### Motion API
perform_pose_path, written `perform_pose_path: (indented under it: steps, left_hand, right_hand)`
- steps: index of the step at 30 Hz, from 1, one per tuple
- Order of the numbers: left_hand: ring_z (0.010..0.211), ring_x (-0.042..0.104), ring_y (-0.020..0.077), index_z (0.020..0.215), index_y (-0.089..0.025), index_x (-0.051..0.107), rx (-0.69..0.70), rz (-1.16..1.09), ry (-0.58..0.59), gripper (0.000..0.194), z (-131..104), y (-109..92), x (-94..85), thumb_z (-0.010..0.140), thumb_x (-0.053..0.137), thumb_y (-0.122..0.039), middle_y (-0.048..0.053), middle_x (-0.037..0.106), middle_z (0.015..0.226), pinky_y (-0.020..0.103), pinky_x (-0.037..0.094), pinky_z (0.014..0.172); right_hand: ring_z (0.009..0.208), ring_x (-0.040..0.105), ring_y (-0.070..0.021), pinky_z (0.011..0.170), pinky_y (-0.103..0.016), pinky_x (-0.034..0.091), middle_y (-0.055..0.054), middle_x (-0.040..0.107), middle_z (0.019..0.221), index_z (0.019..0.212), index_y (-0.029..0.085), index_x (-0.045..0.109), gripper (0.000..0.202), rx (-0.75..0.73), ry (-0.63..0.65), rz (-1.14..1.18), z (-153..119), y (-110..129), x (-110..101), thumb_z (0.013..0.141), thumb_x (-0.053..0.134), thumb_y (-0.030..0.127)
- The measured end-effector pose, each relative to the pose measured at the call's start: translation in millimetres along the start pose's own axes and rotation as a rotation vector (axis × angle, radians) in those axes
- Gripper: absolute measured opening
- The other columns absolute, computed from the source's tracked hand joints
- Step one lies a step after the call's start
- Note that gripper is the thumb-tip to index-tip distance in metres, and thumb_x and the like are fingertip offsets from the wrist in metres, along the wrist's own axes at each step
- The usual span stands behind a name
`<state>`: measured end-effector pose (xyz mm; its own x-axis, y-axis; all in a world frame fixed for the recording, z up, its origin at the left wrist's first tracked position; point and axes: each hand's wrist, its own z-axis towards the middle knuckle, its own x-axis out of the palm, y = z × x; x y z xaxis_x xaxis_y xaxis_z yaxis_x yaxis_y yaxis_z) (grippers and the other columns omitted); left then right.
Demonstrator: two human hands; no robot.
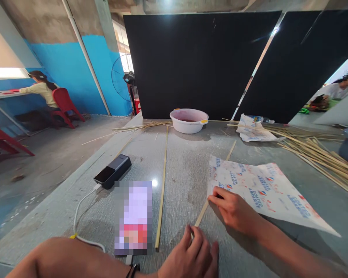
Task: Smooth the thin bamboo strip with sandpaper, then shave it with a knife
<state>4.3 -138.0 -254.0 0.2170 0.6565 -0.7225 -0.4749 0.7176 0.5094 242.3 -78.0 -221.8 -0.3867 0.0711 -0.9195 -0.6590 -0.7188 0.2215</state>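
Nearest the camera, the left hand (191, 256) rests at the desk's (185, 170) near edge, fingers curled, pinching the near end of a thin bamboo strip (204, 208). Just beyond, the right hand (234, 210) presses its fingertips on the corner of a printed paper sheet (266, 193), which overlies the strip. A second strip (162, 185) lies beside a phone (133, 216)
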Motion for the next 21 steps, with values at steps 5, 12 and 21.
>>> perform_pose_path:
  steps: [5, 12, 21]
  left_hand:
    - [0.100, 0.072, 0.0276, 0.133, -0.012, 0.065, 0.032, 0.005, 0.029, 0.035, -1.5, -0.9, 2.6, 0.111, 0.048, -0.034, 0.010, 0.077, 0.105, 0.045, 0.052, 0.092]
    - [0.098, 0.072, 0.0270, 0.133, -0.012, 0.064, 0.004, 0.010, 0.011, 0.035, -1.3, -1.9, 3.1, 0.111, 0.050, -0.034, 0.009, 0.077, 0.101, 0.044, 0.052, 0.090]
    - [0.101, 0.073, 0.0278, 0.137, -0.011, 0.063, 0.042, 0.004, 0.036, 0.037, -2.3, 0.3, 1.8, 0.111, 0.050, -0.033, 0.010, 0.078, 0.103, 0.045, 0.053, 0.091]
  right_hand:
    - [0.075, 0.056, -0.0184, 0.067, -0.029, 0.042, -0.005, 0.059, 0.091, 0.092, 0.018, 0.062, 0.025, -0.073, 0.127, 0.056, -1.1, 10.7, 0.3, 0.087, 0.050, -0.003]
    - [0.075, 0.055, -0.0180, 0.068, -0.029, 0.042, -0.006, 0.058, 0.091, 0.092, 0.017, 0.062, 0.033, -0.026, 0.074, 0.004, -1.8, 6.9, 0.0, 0.086, 0.041, -0.008]
    - [0.076, 0.056, -0.0177, 0.068, -0.028, 0.043, -0.005, 0.059, 0.093, 0.093, 0.018, 0.061, 0.035, -0.004, 0.097, 0.022, -1.7, 8.1, 1.6, 0.082, 0.044, -0.011]
